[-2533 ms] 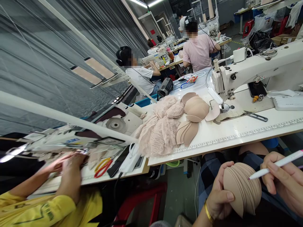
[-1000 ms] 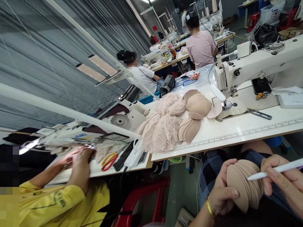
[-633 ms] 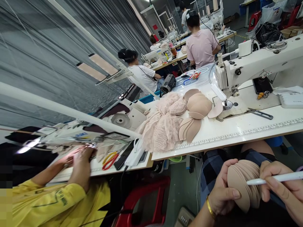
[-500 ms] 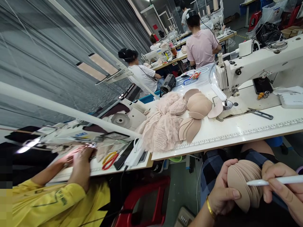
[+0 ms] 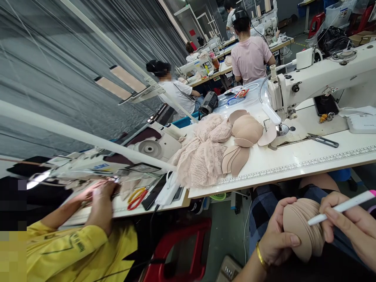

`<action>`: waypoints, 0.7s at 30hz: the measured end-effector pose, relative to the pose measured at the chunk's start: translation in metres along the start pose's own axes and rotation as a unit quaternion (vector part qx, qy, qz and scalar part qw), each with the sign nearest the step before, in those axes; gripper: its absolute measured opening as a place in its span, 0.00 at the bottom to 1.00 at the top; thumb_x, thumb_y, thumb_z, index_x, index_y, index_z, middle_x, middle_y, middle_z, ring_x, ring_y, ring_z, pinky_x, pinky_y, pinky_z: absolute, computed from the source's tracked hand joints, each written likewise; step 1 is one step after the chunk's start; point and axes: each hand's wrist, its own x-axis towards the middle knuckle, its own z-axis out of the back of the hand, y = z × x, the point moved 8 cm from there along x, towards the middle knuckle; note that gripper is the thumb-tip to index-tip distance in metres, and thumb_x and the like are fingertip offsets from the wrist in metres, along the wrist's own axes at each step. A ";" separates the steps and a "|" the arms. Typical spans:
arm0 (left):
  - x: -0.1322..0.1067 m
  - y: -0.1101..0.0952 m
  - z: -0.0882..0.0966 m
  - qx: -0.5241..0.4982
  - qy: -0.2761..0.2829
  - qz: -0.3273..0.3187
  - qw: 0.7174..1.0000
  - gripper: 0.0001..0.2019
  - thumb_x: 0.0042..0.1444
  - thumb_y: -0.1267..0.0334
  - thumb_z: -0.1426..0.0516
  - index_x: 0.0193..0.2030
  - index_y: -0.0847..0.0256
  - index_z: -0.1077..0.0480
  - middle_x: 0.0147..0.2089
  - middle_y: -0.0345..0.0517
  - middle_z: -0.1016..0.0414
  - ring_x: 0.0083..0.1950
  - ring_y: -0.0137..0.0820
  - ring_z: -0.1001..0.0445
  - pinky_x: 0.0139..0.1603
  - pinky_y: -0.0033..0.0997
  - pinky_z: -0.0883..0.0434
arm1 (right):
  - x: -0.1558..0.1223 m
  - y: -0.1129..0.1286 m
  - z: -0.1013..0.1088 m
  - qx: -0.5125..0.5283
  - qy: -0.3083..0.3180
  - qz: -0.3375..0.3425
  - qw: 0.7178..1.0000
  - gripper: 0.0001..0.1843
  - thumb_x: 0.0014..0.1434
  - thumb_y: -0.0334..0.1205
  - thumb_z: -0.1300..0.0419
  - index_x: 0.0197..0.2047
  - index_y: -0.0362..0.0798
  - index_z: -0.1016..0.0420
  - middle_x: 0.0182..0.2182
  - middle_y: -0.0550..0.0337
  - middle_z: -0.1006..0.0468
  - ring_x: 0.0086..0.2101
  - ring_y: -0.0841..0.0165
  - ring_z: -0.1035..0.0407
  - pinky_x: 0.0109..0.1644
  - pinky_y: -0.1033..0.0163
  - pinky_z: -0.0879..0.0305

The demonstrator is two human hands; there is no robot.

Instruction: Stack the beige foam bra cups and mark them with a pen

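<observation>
Over my lap, my left hand (image 5: 279, 237) grips a fanned stack of beige bra cup pads (image 5: 296, 231), its thumb pressed across the front one. My right hand (image 5: 342, 219) pinches a white marker pen (image 5: 343, 207) with a pink end; the pen's tip lies at the stack's edges. Fingers of the right hand are beside the stack's right side, and whether they also hold it I cannot tell. More beige cup pads (image 5: 246, 129) lie on the table in overlapping piles, next to bunched pale pink lace fabric (image 5: 202, 156).
A white sewing machine (image 5: 317, 78) stands on the table, whose front edge carries a ruler strip (image 5: 293, 168). Thread snips (image 5: 323, 140) and a phone (image 5: 326, 105) lie near it. At left, a co-worker in a yellow shirt (image 5: 73, 250) works at another machine. A red stool (image 5: 179, 250) stands below.
The marker has tilted, its back end rising and its tip shifting slightly right along the stack. My right hand has moved a little up and left. The left hand keeps its hold.
</observation>
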 end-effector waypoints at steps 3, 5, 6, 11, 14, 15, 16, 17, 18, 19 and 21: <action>-0.001 -0.001 0.000 0.002 -0.004 0.001 1.000 0.45 0.35 0.66 0.18 0.62 0.54 0.27 0.63 0.55 0.19 0.60 0.48 0.18 0.59 0.44 0.24 | -0.001 -0.007 0.003 0.071 -0.028 -0.049 0.996 0.21 0.76 0.62 0.41 0.41 0.54 0.23 0.23 0.62 0.25 0.29 0.66 0.34 0.38 0.61 0.34; -0.001 -0.002 0.000 0.007 -0.010 0.000 1.000 0.45 0.35 0.66 0.18 0.62 0.54 0.27 0.64 0.55 0.20 0.61 0.49 0.19 0.60 0.44 0.25 | -0.002 -0.007 0.007 0.078 -0.037 -0.028 0.996 0.20 0.76 0.61 0.41 0.41 0.54 0.24 0.24 0.62 0.26 0.30 0.65 0.35 0.37 0.62 0.34; -0.001 -0.003 0.000 0.008 -0.011 0.000 1.000 0.45 0.35 0.66 0.18 0.62 0.54 0.27 0.64 0.55 0.20 0.62 0.49 0.19 0.60 0.44 0.25 | -0.002 -0.007 0.009 0.066 -0.035 -0.009 0.997 0.20 0.76 0.60 0.40 0.40 0.55 0.23 0.24 0.62 0.26 0.30 0.65 0.35 0.37 0.62 0.33; 0.000 -0.002 -0.002 0.007 -0.013 0.010 1.000 0.46 0.34 0.66 0.18 0.63 0.54 0.28 0.64 0.55 0.21 0.60 0.46 0.19 0.60 0.44 0.25 | -0.002 -0.007 0.008 -0.006 -0.013 0.037 0.999 0.17 0.79 0.55 0.43 0.43 0.55 0.21 0.26 0.62 0.25 0.30 0.66 0.34 0.38 0.63 0.31; 0.001 -0.001 -0.001 0.010 -0.017 0.009 1.000 0.47 0.34 0.66 0.18 0.64 0.55 0.28 0.64 0.55 0.20 0.60 0.46 0.20 0.61 0.44 0.25 | -0.002 -0.005 0.004 -0.005 0.002 0.039 0.999 0.18 0.80 0.54 0.45 0.43 0.54 0.22 0.26 0.61 0.24 0.30 0.65 0.33 0.37 0.62 0.32; 0.001 -0.001 -0.001 0.010 -0.017 0.007 1.000 0.47 0.34 0.66 0.18 0.64 0.55 0.28 0.64 0.55 0.20 0.61 0.47 0.20 0.61 0.44 0.25 | -0.002 -0.004 0.004 -0.005 0.003 0.038 0.999 0.18 0.80 0.54 0.45 0.43 0.54 0.22 0.26 0.61 0.24 0.30 0.65 0.33 0.37 0.62 0.31; 0.002 -0.001 0.000 0.010 -0.015 0.005 1.000 0.47 0.35 0.66 0.18 0.64 0.55 0.28 0.64 0.55 0.20 0.61 0.47 0.20 0.61 0.44 0.25 | -0.001 -0.004 0.004 -0.006 0.004 0.039 0.999 0.18 0.80 0.54 0.45 0.43 0.54 0.22 0.26 0.61 0.24 0.30 0.65 0.33 0.37 0.62 0.31; 0.002 0.000 0.000 0.008 -0.012 0.001 1.000 0.47 0.35 0.66 0.18 0.64 0.55 0.28 0.64 0.54 0.20 0.60 0.46 0.20 0.61 0.43 0.25 | -0.001 -0.005 0.004 -0.007 0.003 0.038 0.999 0.18 0.80 0.54 0.45 0.43 0.54 0.22 0.26 0.61 0.24 0.30 0.65 0.32 0.38 0.62 0.31; 0.002 0.000 0.000 0.005 -0.009 -0.003 1.000 0.46 0.35 0.66 0.18 0.64 0.54 0.28 0.63 0.53 0.20 0.59 0.45 0.19 0.61 0.43 0.25 | -0.001 -0.005 0.005 -0.008 -0.001 0.040 0.999 0.18 0.80 0.54 0.45 0.44 0.54 0.21 0.26 0.61 0.24 0.30 0.65 0.32 0.38 0.62 0.31; 0.003 0.000 0.000 0.002 -0.005 -0.007 1.000 0.46 0.36 0.67 0.18 0.64 0.54 0.27 0.63 0.53 0.20 0.58 0.44 0.19 0.60 0.43 0.24 | -0.001 -0.006 0.006 -0.008 -0.004 0.042 0.999 0.18 0.80 0.54 0.44 0.44 0.54 0.21 0.26 0.61 0.24 0.30 0.65 0.32 0.38 0.62 0.31; 0.003 0.000 0.000 -0.003 0.000 -0.011 1.000 0.45 0.36 0.68 0.18 0.64 0.54 0.27 0.62 0.52 0.19 0.58 0.43 0.19 0.60 0.43 0.24 | -0.001 -0.007 0.009 -0.009 -0.012 0.045 0.999 0.17 0.79 0.54 0.44 0.44 0.54 0.22 0.26 0.62 0.25 0.30 0.65 0.33 0.38 0.62 0.30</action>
